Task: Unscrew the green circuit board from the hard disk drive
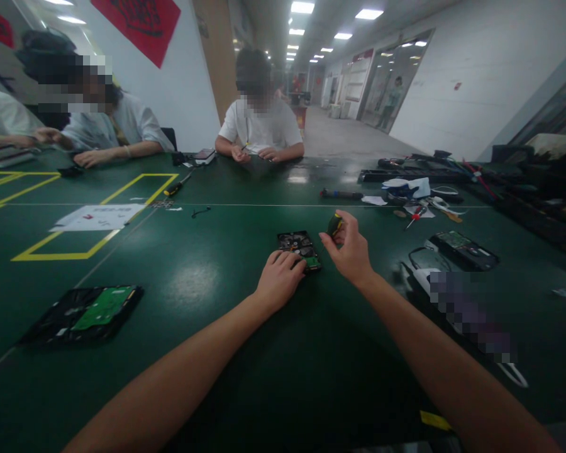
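A hard drive (295, 241) lies on the green table in front of me, its dark underside and green circuit board facing up. Over its near left part, my left hand (282, 277) grips it with bent fingers; the fingertips partly cover the board. My right hand (349, 246) is closed round a screwdriver (334, 224) with a black and yellow handle, just right of the drive. The screwdriver's shaft is too faint to make out, so I cannot tell whether its tip touches the drive.
Another hard drive (106, 308) lies at the left, and one more (466, 248) at the right. A second screwdriver (177, 184) rests near yellow tape. A red-handled screwdriver (416, 216), cables and papers crowd the right. Across the table, a person (259, 129) works with both hands.
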Demonstrator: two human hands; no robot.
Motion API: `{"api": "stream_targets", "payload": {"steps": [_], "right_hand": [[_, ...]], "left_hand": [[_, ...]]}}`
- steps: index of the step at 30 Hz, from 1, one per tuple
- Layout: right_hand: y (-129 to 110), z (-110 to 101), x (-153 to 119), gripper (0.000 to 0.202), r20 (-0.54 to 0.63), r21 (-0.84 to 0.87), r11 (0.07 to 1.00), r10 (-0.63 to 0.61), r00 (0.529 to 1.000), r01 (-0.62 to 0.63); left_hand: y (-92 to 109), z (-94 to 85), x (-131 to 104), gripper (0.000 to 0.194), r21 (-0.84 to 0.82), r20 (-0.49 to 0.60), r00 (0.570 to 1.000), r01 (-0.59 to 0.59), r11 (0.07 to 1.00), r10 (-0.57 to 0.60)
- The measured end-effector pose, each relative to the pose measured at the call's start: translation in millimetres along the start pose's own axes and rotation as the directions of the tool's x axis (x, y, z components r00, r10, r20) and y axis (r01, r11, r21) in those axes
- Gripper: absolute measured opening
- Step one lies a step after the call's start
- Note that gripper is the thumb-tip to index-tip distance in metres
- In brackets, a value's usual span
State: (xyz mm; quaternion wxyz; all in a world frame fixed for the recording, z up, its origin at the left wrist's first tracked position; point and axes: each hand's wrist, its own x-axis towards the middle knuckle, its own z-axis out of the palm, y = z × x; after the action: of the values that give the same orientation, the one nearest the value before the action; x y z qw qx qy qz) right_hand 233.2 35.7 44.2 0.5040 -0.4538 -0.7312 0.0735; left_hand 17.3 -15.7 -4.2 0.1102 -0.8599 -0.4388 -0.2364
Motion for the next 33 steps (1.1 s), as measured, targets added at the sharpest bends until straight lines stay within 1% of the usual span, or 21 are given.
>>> {"api": "stream_targets", "payload": {"steps": [3, 6, 8, 13, 19, 22, 25, 27, 30, 33], "right_hand": [[-3.9, 0.3, -1.0, 0.065, 0.005, -0.039, 0.997, -0.059, 0.998, 0.059], [-7.5, 1.4, -2.9, 0.064, 0.050, -0.051, 0.990, -0.129, 0.990, 0.131], [-9.5, 2.1, -3.9, 0.063, 0.068, -0.053, 0.986, -0.154, 0.986, 0.158], [-12.6, 2.5, -5.0, 0.055, 0.025, -0.036, 0.989, -0.143, 0.989, 0.144], [-16.3, 4.9, -9.7, 0.053, -0.102, -0.106, 0.982, -0.169, 0.980, 0.158], [-15.9, 8.4, -14.2, 0.056, -0.083, -0.045, 0.985, -0.169, 0.982, 0.166], [-12.5, 10.9, -18.7, 0.060, -0.049, 0.045, 0.991, -0.123, 0.991, 0.125], [-9.5, 10.8, -21.0, 0.059, -0.069, 0.027, 0.991, -0.125, 0.990, 0.127], [-5.7, 8.5, -22.6, 0.058, -0.113, -0.046, 0.984, -0.174, 0.978, 0.170], [-3.7, 7.1, -23.1, 0.059, -0.109, -0.045, 0.984, -0.176, 0.978, 0.172]], "left_hand": [[0.6, -0.4, -0.1, 0.024, 0.002, 0.000, 1.000, -0.003, 1.000, 0.003], [0.8, -0.8, 0.1, 0.023, 0.003, -0.002, 1.000, -0.005, 1.000, 0.005], [0.8, -1.2, 0.5, 0.022, 0.006, -0.002, 1.000, -0.002, 1.000, 0.002], [0.1, -2.0, 1.1, 0.023, 0.009, 0.009, 1.000, 0.000, 1.000, -0.001], [-1.4, -0.7, 1.0, 0.022, -0.006, -0.015, 1.000, -0.012, 1.000, 0.012], [-1.5, -0.4, 1.1, 0.022, -0.004, -0.025, 1.000, -0.013, 1.000, 0.013], [-1.4, -0.7, 1.1, 0.021, -0.003, -0.028, 1.000, -0.008, 1.000, 0.008], [-1.3, -0.7, 1.1, 0.022, -0.004, -0.024, 1.000, -0.009, 1.000, 0.009], [-1.4, -0.1, 1.1, 0.022, -0.006, -0.018, 1.000, -0.010, 1.000, 0.010], [-1.1, 0.1, 1.1, 0.022, -0.012, -0.018, 1.000, -0.006, 1.000, 0.005]]}}
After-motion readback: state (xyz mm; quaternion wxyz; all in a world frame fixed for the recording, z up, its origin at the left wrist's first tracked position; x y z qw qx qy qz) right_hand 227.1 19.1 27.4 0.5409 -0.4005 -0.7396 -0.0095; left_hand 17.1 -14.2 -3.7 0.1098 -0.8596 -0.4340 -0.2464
